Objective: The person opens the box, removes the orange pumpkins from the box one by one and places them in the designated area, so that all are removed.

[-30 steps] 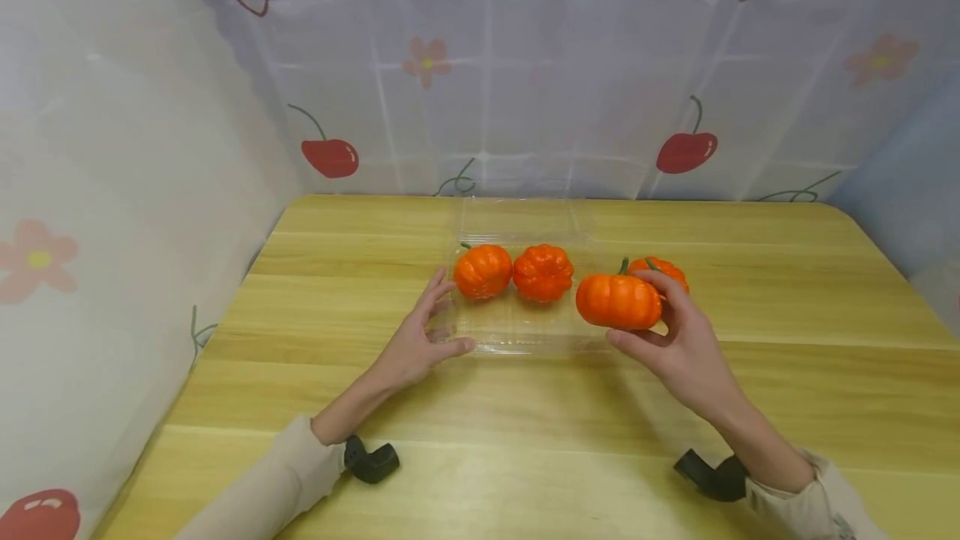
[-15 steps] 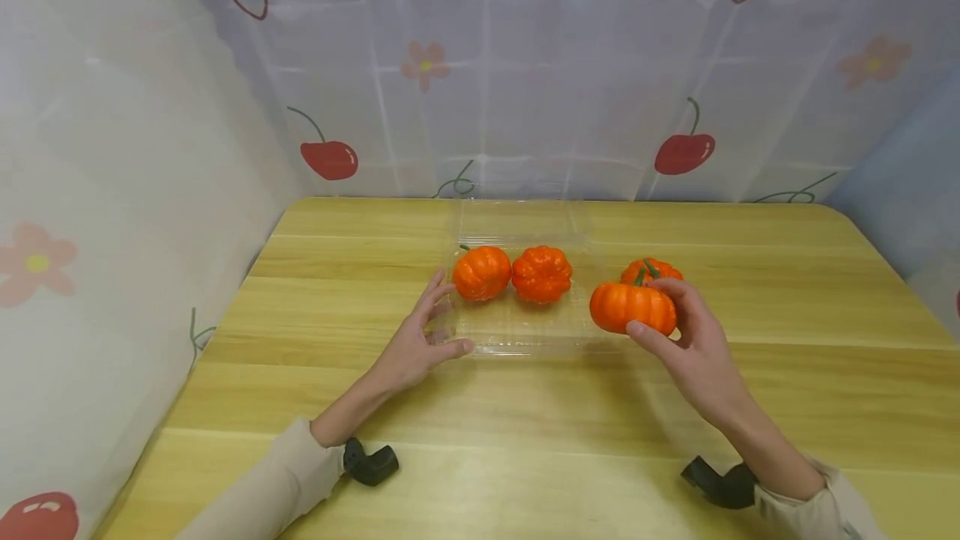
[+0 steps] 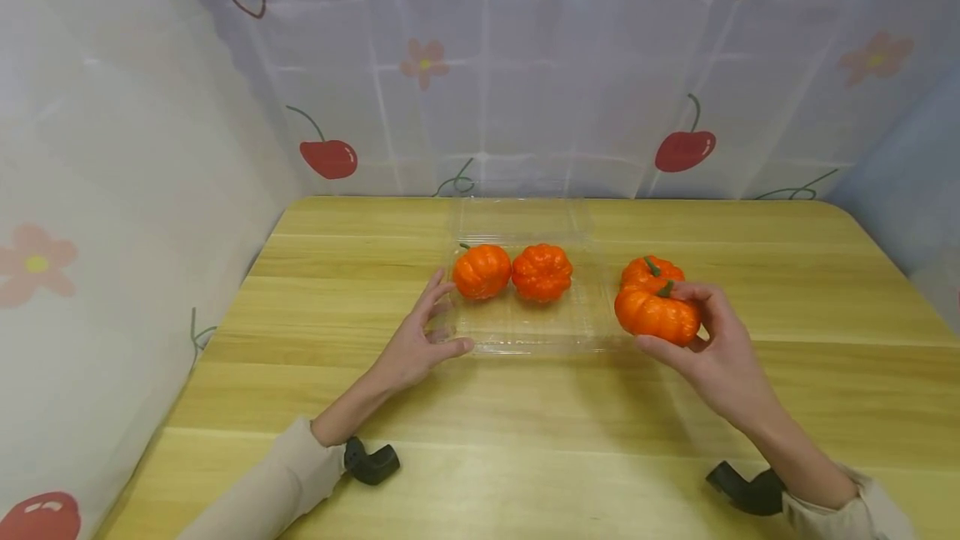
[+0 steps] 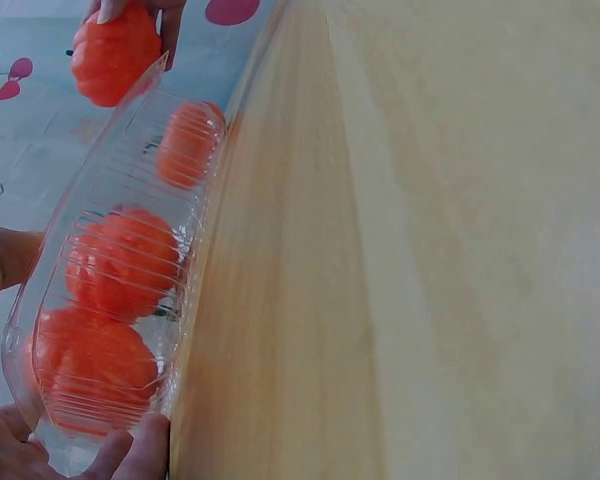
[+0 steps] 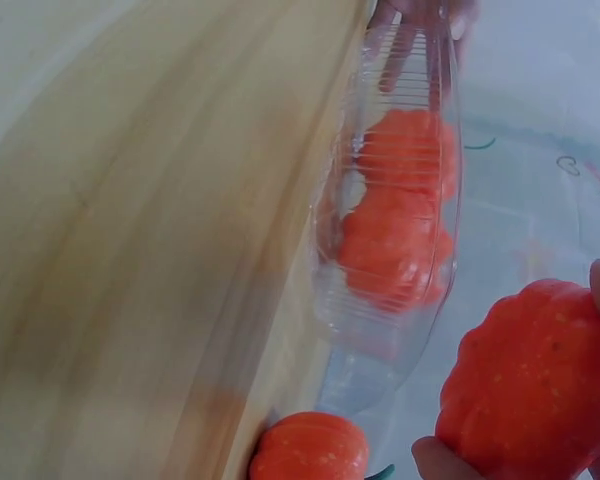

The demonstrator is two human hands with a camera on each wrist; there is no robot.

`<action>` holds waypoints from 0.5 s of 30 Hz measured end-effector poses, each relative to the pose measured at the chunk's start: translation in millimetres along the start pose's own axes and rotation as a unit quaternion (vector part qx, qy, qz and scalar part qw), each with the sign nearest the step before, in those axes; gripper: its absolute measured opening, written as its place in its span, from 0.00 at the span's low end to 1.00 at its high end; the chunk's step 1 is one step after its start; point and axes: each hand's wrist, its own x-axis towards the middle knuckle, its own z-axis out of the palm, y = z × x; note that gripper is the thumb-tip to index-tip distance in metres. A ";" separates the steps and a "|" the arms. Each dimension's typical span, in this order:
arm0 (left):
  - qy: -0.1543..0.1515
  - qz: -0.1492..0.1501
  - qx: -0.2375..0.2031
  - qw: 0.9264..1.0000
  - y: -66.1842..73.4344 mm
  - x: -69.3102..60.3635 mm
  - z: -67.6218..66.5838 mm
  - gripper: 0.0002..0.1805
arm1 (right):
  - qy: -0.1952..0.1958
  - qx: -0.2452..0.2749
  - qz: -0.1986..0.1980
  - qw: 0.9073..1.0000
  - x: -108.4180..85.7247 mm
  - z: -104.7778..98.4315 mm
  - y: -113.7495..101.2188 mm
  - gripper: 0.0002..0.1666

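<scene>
Two pumpkins [image 3: 542, 273]: inside clear clamshell [image 3: 525, 347].
Right hand [image 3: 718, 361]: gripping third pumpkin [image 3: 654, 315]; transfer likely, lowering next.
Left hand [image 3: 411, 350]: fingers spread against clamshell.

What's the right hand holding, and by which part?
The right hand holds a glossy orange, round ribbed pumpkin by its sides, between thumb and fingers.

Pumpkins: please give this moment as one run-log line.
left hand: at clear container; right hand: holds one pumpkin above table; container: two pumpkins inside; another pumpkin: on table, right of container
</scene>
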 end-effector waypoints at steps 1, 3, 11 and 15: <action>0.000 0.000 0.000 1.000 -0.1 0.1 0.1 0.45 | 0.005 -0.010 0.001 1.000 -0.3 -1.1 1.2 0.31; 0.000 0.001 0.001 1.000 -0.1 0.3 0.2 0.45 | 0.017 -0.024 0.001 1.000 -1.2 -3.5 3.7 0.32; -0.002 0.004 -0.004 1.000 -0.6 0.3 1.0 0.44 | 0.054 0.011 -0.007 0.998 -5.5 -15.7 12.4 0.31; 0.001 0.003 -0.003 1.000 -1.3 -0.2 0.4 0.44 | 0.072 -0.029 0.006 0.997 -7.5 -22.0 13.9 0.31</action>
